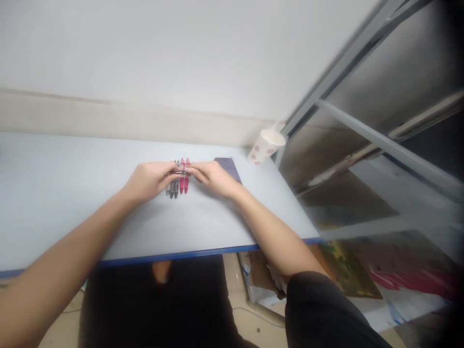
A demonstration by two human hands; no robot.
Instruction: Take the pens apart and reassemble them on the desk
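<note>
At centre frame, our left hand point(150, 181) and right hand point(213, 177) pinch a small silvery piece point(178, 172) between their fingers point(192, 170), above grey and red pens point(177, 182).

**Materials at the hands: plastic, paper, laminate.**
Glossy plastic pens point(182, 178) between left hand point(150, 181) and right hand point(213, 178); matt paper cup point(266, 146) beyond right hand; smooth matt laminate tabletop point(72, 164) beneath both.

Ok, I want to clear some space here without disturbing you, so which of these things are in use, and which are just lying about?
In use: left hand and right hand, holding a thin metal piece above two grey pens and two pink pens.

Lying about: dark slab, paper cup, boards on the floor.
</note>
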